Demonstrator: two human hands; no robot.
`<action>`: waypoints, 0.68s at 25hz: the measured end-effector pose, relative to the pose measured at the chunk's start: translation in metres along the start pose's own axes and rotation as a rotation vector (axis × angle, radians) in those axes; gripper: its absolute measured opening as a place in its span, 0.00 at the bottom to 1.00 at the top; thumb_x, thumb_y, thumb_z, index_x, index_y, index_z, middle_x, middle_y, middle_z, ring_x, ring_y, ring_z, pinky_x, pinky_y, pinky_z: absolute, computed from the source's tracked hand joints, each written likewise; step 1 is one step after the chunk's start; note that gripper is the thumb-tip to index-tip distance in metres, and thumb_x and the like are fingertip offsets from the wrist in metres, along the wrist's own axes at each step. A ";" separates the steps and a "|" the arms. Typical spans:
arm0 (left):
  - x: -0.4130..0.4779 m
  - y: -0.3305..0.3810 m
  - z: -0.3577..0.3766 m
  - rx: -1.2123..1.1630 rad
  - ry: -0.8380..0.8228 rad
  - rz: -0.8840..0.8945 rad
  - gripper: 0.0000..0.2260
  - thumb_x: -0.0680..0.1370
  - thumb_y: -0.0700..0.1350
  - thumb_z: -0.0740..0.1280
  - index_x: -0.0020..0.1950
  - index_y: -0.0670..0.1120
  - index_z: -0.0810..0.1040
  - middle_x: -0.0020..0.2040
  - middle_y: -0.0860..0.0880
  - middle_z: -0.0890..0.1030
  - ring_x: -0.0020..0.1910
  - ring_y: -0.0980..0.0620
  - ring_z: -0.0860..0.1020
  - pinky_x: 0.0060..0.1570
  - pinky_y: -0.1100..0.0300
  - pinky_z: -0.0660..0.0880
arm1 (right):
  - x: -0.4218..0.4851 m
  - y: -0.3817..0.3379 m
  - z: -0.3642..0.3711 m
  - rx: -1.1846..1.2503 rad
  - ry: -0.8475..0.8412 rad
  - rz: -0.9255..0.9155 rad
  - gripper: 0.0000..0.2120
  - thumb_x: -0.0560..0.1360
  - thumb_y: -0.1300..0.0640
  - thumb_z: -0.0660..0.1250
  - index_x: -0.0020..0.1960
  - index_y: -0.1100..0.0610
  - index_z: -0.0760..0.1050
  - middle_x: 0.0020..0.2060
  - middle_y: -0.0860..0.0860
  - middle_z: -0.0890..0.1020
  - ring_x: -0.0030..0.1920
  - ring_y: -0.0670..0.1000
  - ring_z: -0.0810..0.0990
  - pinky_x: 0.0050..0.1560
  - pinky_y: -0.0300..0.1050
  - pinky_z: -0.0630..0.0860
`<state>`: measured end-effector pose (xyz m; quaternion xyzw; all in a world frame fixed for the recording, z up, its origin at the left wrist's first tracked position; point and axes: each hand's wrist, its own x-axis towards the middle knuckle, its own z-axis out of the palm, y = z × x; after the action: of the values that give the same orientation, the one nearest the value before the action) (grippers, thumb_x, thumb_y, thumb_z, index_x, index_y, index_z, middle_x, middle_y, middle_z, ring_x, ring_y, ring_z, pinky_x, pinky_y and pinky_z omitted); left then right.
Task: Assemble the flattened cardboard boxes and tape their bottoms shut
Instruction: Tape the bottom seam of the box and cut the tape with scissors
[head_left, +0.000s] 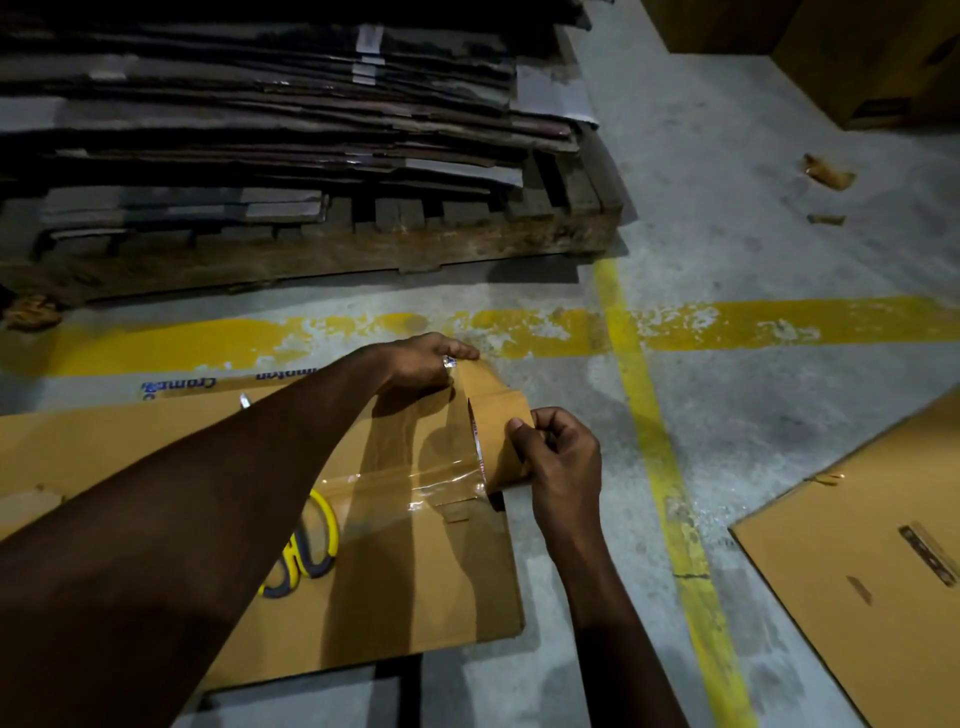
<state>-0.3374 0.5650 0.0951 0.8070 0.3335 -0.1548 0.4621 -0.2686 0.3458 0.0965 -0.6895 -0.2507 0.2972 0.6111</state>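
1. Flattened cardboard box (405, 587) lies on the concrete floor (727, 260), below and in front of the camera. Blue print runs along its far edge.
2. A glossy strip of tape (395, 480) is stuck across the box face, running to its right edge.
3. Brown tape roll (496, 426) stands on edge at the box's right edge. A pulled length of tape (475, 382) runs up from it.
4. Right hand (558, 462): fingers curled round the roll, thumb on its outer face.
5. Left hand (423, 358): reached across the box, pinching the free end of the pulled tape.
6. Yellow-handled scissors (332, 530) rest on the box, partly hidden under the left forearm.
7. Worn yellow lines (779, 317) cross the floor beyond the box.
8. Wooden pallet (363, 244) behind, loaded with stacked flattened cardboard (260, 104).
9. A second cardboard sheet (857, 545) lies at lower right, well apart. Crumpled tape scraps (828, 171) lie on the floor at far right.
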 end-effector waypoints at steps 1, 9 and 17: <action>-0.001 0.001 0.000 0.022 -0.009 -0.001 0.26 0.77 0.30 0.59 0.74 0.46 0.68 0.75 0.50 0.64 0.75 0.50 0.61 0.71 0.58 0.58 | 0.000 0.000 0.000 0.002 0.005 0.004 0.18 0.66 0.42 0.68 0.37 0.59 0.75 0.30 0.58 0.72 0.32 0.50 0.70 0.35 0.49 0.67; 0.000 -0.003 0.004 0.173 -0.035 -0.127 0.15 0.83 0.43 0.57 0.69 0.45 0.72 0.68 0.45 0.73 0.65 0.45 0.70 0.63 0.52 0.66 | -0.005 -0.002 -0.003 -0.032 0.036 0.007 0.11 0.71 0.49 0.68 0.35 0.56 0.74 0.30 0.50 0.73 0.33 0.47 0.70 0.35 0.45 0.67; -0.005 -0.021 0.023 0.266 0.276 -0.144 0.10 0.81 0.51 0.60 0.57 0.55 0.79 0.60 0.47 0.80 0.60 0.43 0.75 0.64 0.41 0.65 | -0.043 -0.013 -0.014 -0.151 -0.037 0.003 0.16 0.73 0.51 0.70 0.30 0.52 0.69 0.23 0.44 0.74 0.26 0.43 0.72 0.28 0.37 0.67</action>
<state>-0.3542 0.5506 0.0725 0.8486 0.4269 -0.1179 0.2893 -0.2880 0.3070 0.1151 -0.7282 -0.2829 0.2911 0.5523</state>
